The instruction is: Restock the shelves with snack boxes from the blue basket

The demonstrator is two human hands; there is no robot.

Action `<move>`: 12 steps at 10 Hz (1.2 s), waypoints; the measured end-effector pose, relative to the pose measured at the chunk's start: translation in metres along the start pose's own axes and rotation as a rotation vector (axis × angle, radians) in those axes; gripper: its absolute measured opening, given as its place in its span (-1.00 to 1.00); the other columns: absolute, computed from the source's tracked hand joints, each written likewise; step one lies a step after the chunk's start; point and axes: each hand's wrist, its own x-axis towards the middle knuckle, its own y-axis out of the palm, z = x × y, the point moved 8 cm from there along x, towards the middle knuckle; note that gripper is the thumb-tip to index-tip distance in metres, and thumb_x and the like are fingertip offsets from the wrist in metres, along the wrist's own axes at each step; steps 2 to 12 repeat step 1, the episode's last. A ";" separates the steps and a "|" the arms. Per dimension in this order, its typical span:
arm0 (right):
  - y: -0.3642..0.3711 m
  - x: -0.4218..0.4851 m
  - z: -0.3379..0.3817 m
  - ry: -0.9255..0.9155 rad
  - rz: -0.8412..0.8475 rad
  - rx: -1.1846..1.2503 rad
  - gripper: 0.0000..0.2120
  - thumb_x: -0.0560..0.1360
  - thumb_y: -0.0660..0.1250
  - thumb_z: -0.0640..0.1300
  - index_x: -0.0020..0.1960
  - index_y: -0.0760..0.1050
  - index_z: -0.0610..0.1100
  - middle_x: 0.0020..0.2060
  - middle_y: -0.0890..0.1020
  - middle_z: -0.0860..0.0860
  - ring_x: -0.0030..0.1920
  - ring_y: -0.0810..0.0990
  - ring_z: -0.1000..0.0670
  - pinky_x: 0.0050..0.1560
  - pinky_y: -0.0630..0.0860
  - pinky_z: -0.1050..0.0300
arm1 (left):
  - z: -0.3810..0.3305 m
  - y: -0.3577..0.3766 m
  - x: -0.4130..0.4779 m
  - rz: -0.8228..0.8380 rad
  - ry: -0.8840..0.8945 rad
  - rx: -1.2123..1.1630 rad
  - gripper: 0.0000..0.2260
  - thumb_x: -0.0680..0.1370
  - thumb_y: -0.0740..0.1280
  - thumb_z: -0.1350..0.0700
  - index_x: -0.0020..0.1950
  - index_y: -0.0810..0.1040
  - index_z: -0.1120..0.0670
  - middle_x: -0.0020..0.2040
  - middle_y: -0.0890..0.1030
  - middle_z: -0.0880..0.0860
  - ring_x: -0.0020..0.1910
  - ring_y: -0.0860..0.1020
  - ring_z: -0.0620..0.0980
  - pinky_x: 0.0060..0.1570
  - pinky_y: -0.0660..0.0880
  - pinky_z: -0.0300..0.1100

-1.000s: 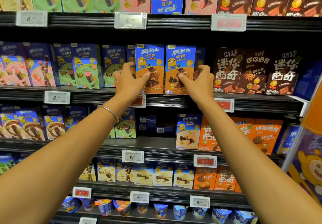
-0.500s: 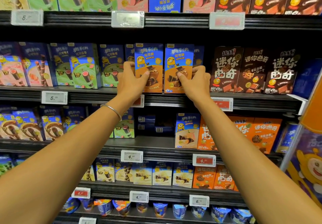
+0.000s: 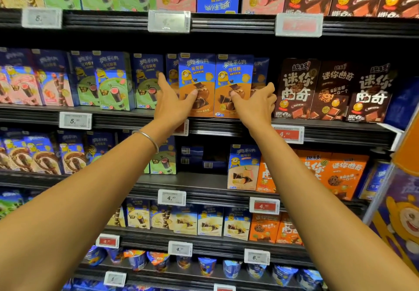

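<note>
The two front blue-and-orange boxes [image 3: 196, 73] each read 奥利奥 above 可可酥, and the dark brown boxes [image 3: 297, 86] beside them read 迷你曲奇. On the shelf edge below, a white tag [image 3: 75, 120] showed "5." and a red tag [image 3: 288, 134] "4." (the smaller digits after each were too blurred to read). One shelf down, a lower white tag [image 3: 171, 197] showed "4."; a bottom tag [image 3: 256, 257] showed "6."
</note>
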 end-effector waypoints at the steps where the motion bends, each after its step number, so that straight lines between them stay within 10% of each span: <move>1: -0.003 0.000 -0.004 0.051 0.081 0.118 0.02 0.47 0.47 0.16 0.62 -0.08 -0.18 0.55 0.14 -0.17 0.53 0.21 -0.23 0.44 0.35 -0.21 | 0.001 -0.008 -0.001 -0.009 -0.034 -0.002 -0.06 0.59 0.35 -0.27 0.70 -0.16 0.08 0.64 0.24 0.15 0.58 0.29 0.15 0.51 0.33 0.18; 12: -0.003 0.000 -0.004 0.051 0.081 0.118 0.02 0.47 0.47 0.16 0.62 -0.08 -0.18 0.55 0.14 -0.17 0.53 0.21 -0.23 0.44 0.35 -0.21 | 0.001 -0.008 -0.001 -0.009 -0.034 -0.002 -0.06 0.59 0.35 -0.27 0.70 -0.16 0.08 0.64 0.24 0.15 0.58 0.29 0.15 0.51 0.33 0.18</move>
